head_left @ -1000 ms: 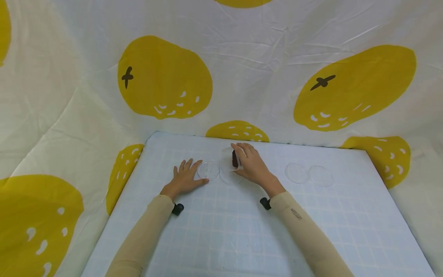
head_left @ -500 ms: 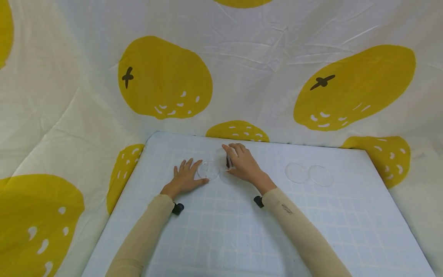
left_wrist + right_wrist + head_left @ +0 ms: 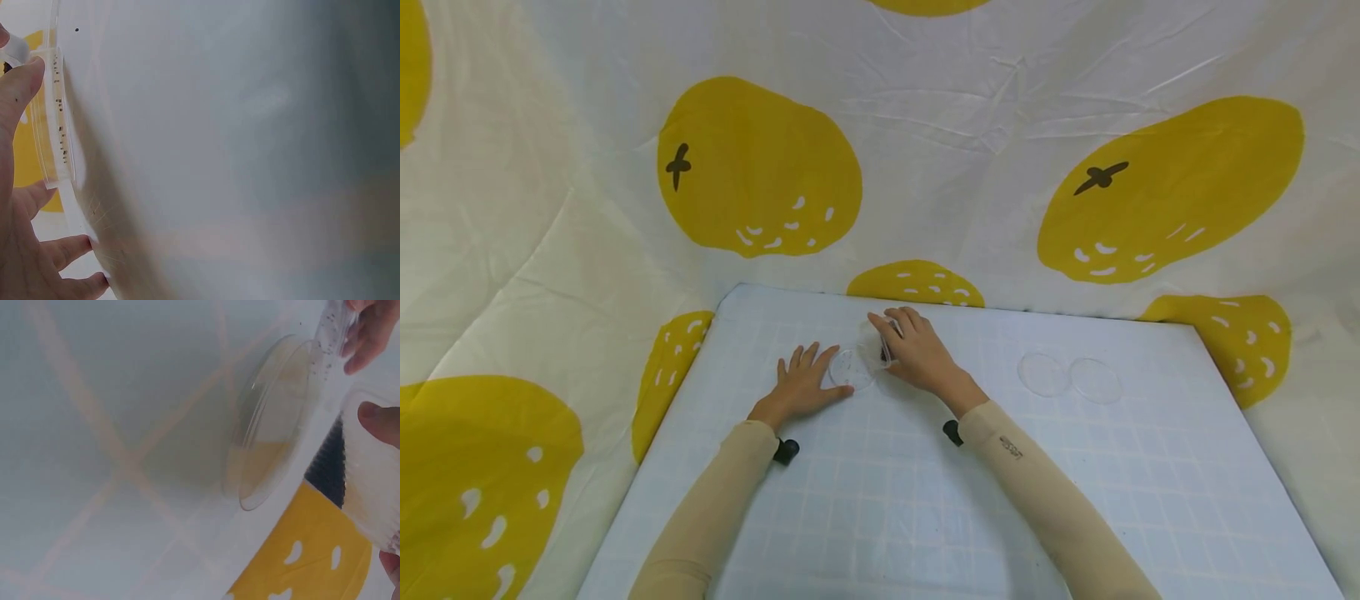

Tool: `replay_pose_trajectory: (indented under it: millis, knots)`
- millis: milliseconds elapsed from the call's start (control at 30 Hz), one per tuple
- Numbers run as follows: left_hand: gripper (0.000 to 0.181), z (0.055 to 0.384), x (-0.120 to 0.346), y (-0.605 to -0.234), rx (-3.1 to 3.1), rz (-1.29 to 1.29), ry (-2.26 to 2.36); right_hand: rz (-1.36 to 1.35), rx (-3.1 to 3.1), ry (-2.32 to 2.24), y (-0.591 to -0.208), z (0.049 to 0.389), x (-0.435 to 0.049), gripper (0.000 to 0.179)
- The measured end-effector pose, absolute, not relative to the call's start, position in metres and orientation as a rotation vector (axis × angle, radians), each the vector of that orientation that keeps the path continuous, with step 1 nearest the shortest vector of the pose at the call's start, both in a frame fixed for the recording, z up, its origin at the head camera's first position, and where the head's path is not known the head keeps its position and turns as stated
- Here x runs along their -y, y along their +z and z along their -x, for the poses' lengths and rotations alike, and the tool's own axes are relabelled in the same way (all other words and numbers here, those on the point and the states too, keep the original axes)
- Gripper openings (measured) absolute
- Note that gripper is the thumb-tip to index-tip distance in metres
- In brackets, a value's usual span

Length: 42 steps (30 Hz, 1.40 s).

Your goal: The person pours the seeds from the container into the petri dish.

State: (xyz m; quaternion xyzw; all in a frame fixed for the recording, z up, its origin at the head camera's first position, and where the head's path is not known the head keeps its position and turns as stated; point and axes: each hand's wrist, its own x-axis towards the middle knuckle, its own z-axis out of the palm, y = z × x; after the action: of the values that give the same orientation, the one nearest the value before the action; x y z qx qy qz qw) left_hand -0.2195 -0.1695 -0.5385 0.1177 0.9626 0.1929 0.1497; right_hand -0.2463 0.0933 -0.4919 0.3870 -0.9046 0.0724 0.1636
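My left hand (image 3: 797, 387) lies with fingers spread beside a clear petri dish (image 3: 852, 369), its thumb and index finger touching the rim. Small dark specks are scattered in that dish, plain in the left wrist view along its side (image 3: 61, 119). My right hand (image 3: 921, 354) grips a clear plastic box (image 3: 871, 337), tilted above the dish's right side. A dark mass (image 3: 886, 353) shows in the box, partly behind the fingers; what it is I cannot tell. Beneath the right hand a second petri dish (image 3: 269, 431) sits on the table, mostly hidden in the head view.
Two more clear round dishes or lids (image 3: 1042, 375) lie side by side farther right on the pale checked tablecloth (image 3: 910, 500). A white curtain with yellow fruit prints (image 3: 940, 183) hangs close behind the table. A few tiny dark specks dot the cloth.
My right hand has moved left with the plastic box, from over the second dish to the specked one. Less of the dark mass shows. The left hand keeps its place.
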Motion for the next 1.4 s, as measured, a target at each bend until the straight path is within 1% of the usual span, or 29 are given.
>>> replay_pose_trajectory:
  millis: [267, 600, 1400]
  knots:
    - [0.094, 0.219, 0.168, -0.536, -2.772, -0.344, 0.563, -1.106, 2.576, 0.193, -0.490, 0.247, -0.089, 0.097]
    - [0.098, 0.223, 0.171, -0.543, -2.784, -0.357, 0.549, -1.123, 2.569, 0.161, -0.488, 0.248, -0.084, 0.100]
    - [0.095, 0.220, 0.169, -0.541, -2.786, -0.343, 0.545, -1.141, 2.535, 0.115, -0.484, 0.246, -0.079, 0.098]
